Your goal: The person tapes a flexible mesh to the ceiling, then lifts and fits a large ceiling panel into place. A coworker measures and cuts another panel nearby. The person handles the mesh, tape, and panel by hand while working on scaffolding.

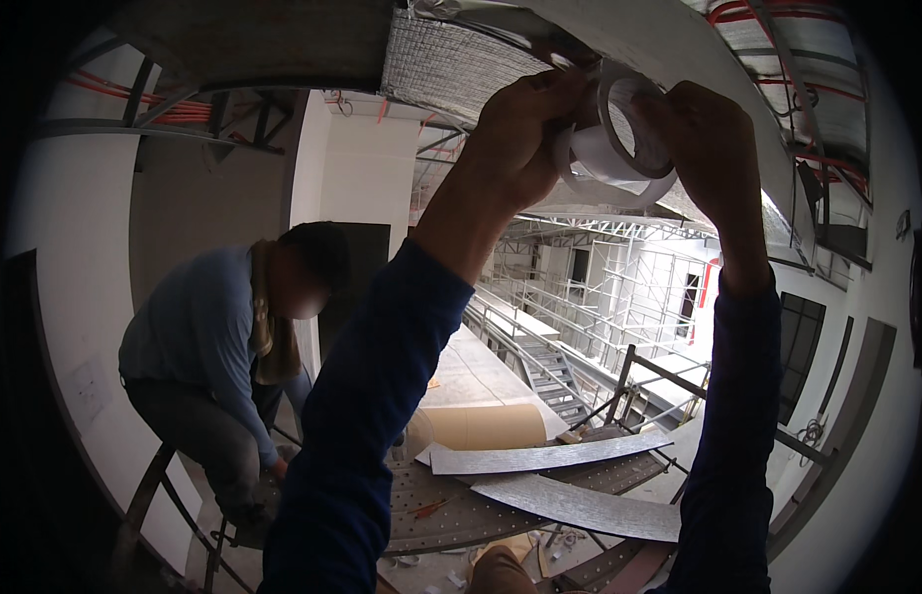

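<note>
Both my arms, in dark blue sleeves, reach up to a roll of tape (659, 166) with a pale, shiny rim, held just under the overhead duct. My right hand (714, 148) is closed on the roll's right side, fingers curled into its core. My left hand (525, 124) is closed at the roll's left side, with its fingertips pinched near the duct edge; a loop of white strip (590, 153) hangs beside it. What exactly the left fingertips pinch is partly hidden. Silver foil-faced insulation (451, 69) covers the duct above my left hand.
At left a co-worker (199, 317) in a blue-grey shirt bends low over the perforated metal platform (411, 515). Long silver-faced strips (580, 505) and a large tan roll (486, 426) lie there. Metal rails (669, 371) edge the platform; scaffolding (619, 282) and stairs (555, 381) stand beyond.
</note>
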`<action>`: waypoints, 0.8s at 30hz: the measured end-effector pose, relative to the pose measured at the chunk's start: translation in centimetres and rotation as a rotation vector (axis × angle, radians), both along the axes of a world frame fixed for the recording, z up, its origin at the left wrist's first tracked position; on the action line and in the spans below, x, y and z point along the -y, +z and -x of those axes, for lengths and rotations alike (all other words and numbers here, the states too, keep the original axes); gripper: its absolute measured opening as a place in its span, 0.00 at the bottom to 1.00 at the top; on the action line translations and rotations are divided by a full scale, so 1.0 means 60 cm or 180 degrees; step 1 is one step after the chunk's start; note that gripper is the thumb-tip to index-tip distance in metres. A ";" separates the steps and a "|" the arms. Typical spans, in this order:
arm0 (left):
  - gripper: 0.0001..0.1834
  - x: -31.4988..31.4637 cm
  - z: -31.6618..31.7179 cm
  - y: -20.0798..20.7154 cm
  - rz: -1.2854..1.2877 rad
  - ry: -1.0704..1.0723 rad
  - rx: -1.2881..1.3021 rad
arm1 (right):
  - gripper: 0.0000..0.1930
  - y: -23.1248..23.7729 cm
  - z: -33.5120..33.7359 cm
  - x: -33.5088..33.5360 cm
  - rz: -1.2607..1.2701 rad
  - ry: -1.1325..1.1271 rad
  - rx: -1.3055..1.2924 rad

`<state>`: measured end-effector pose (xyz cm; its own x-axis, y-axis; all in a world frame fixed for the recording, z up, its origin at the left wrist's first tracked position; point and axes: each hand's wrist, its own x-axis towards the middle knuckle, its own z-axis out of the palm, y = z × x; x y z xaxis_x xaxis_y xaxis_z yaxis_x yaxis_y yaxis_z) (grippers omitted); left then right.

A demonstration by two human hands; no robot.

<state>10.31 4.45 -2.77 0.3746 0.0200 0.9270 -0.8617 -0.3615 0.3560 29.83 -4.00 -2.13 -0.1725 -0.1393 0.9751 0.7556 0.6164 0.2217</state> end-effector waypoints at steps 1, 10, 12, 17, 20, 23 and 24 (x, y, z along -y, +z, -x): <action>0.14 0.000 0.002 0.003 -0.0020 0.0264 -0.0012 | 0.19 0.001 0.000 -0.001 -0.0041 0.0057 0.0020; 0.23 0.012 -0.011 0.017 0.0228 0.2006 0.0429 | 0.21 0.006 -0.015 -0.001 -0.0214 -0.0358 -0.0166; 0.24 0.014 -0.015 0.019 0.0234 0.2264 0.0541 | 0.21 0.006 -0.017 0.001 -0.0234 -0.0481 -0.0249; 0.30 0.017 -0.015 0.020 0.0148 0.2692 0.0649 | 0.22 0.003 -0.027 0.006 -0.0240 -0.0665 -0.0359; 0.32 0.012 -0.017 0.025 0.0141 0.2851 0.0706 | 0.21 0.002 -0.032 0.008 -0.0292 -0.0787 -0.0389; 0.28 0.003 -0.022 0.029 0.0184 0.2939 0.0721 | 0.21 0.000 -0.037 0.010 -0.0191 -0.0845 -0.0555; 0.27 0.000 -0.025 0.030 0.0191 0.2971 0.0716 | 0.21 -0.001 -0.040 0.011 -0.0147 -0.0870 -0.0606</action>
<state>11.79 4.43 -0.99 -0.0027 0.2698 0.9629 -0.2862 -0.9229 0.2577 32.23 -4.64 -2.20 -0.0249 -0.1577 0.9872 0.9221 0.3779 0.0836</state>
